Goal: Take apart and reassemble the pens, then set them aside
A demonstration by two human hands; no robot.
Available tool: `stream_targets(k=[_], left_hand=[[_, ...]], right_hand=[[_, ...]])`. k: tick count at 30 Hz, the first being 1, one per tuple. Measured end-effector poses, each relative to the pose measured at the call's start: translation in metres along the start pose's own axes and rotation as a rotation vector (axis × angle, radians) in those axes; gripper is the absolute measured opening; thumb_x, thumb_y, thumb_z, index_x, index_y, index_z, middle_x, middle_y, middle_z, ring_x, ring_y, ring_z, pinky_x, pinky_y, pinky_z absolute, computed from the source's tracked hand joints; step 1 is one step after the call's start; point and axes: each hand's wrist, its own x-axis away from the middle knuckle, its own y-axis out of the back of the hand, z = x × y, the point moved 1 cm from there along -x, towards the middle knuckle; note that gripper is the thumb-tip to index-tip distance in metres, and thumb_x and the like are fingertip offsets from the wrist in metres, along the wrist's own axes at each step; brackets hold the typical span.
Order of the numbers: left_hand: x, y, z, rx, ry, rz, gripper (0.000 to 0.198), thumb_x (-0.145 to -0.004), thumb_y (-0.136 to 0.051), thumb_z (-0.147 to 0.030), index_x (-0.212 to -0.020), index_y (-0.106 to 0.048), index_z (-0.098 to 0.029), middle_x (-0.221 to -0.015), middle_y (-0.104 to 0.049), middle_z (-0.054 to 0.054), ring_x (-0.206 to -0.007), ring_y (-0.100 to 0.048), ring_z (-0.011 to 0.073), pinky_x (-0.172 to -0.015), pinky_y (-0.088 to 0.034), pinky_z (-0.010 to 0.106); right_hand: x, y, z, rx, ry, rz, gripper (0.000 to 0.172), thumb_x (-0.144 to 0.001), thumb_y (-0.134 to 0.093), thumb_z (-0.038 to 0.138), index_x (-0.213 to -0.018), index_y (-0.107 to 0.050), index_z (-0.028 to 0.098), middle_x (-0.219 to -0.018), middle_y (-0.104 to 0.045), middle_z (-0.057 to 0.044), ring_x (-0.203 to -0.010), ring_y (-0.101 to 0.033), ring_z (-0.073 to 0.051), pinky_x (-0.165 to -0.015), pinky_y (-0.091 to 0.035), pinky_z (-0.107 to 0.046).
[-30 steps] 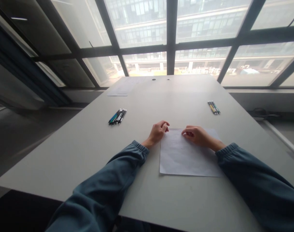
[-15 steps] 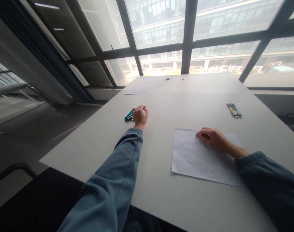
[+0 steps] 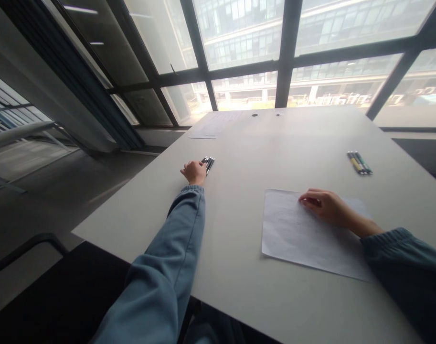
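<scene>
My left hand (image 3: 194, 172) is curled over a group of pens (image 3: 209, 164) on the left of the table. The pens' dark barrels and silvery ends show beside my thumb; the hand covers the others. My right hand (image 3: 323, 206) rests near the far edge of a white sheet of paper (image 3: 292, 234), its fingers bent and drawn together, with nothing visible in them.
Several pens (image 3: 359, 163) with yellow, grey and green parts lie side by side on the right of the white table (image 3: 235, 229). Another paper (image 3: 205, 129) lies at the far left. Large windows stand behind; a black chair (image 3: 60, 286) is at lower left.
My left hand has moved from the right side of the left pens to their left, exposing dark pens and covering the blue ones. My right hand stays on the paper. The view has shifted slightly.
</scene>
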Motion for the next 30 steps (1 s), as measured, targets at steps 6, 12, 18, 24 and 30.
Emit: stream_targets(k=[6,12,18,24,30], left_hand=[[-0.001,0.0,0.002,0.022,0.028,0.015,0.026,-0.091,-0.058,-0.039,-0.094,-0.075,-0.019,-0.112,-0.07,0.021,-0.117,-0.055,0.0381,-0.1,-0.031,0.054],[0.0,0.002,-0.001,0.014,0.039,-0.001,0.026,-0.091,-0.056,-0.036,-0.096,-0.075,-0.018,-0.11,-0.072,0.02,-0.114,-0.057,0.0367,-0.099,-0.032,0.052],[-0.001,0.022,-0.017,0.093,0.055,-0.07,0.027,-0.094,-0.051,-0.032,-0.097,-0.074,-0.017,-0.113,-0.071,0.02,-0.117,-0.057,0.0377,-0.1,-0.034,0.054],[0.001,0.048,-0.055,0.495,-0.035,-0.049,0.024,-0.091,-0.06,-0.035,-0.097,-0.072,-0.015,-0.102,-0.073,0.014,-0.098,-0.066,0.0273,-0.091,-0.047,0.04],[0.042,0.059,-0.11,0.997,-0.064,0.395,0.034,-0.085,-0.073,-0.044,-0.1,-0.07,-0.014,-0.095,-0.073,0.01,-0.083,-0.065,0.019,-0.073,-0.05,0.031]], right_hand=[[0.0,0.001,0.001,-0.017,-0.002,-0.007,0.023,-0.091,-0.058,0.035,-0.092,-0.077,0.023,-0.08,-0.071,-0.006,-0.064,-0.059,-0.017,-0.063,-0.046,-0.029],[0.001,0.001,0.0,0.001,0.016,0.003,0.025,-0.092,-0.056,0.037,-0.093,-0.077,0.023,-0.079,-0.071,-0.005,-0.065,-0.06,-0.017,-0.063,-0.047,-0.029],[0.0,0.001,0.0,-0.003,0.016,-0.003,0.023,-0.092,-0.057,0.035,-0.093,-0.077,0.023,-0.079,-0.07,-0.005,-0.064,-0.06,-0.016,-0.062,-0.046,-0.028],[0.001,0.003,0.001,-0.002,0.017,-0.006,0.022,-0.091,-0.058,0.034,-0.092,-0.078,0.024,-0.081,-0.072,-0.004,-0.064,-0.06,-0.016,-0.062,-0.046,-0.028],[-0.003,0.004,0.002,-0.009,0.008,0.042,0.024,-0.092,-0.057,0.03,-0.102,-0.079,0.025,-0.088,-0.072,-0.004,-0.068,-0.063,-0.015,-0.067,-0.048,-0.027]])
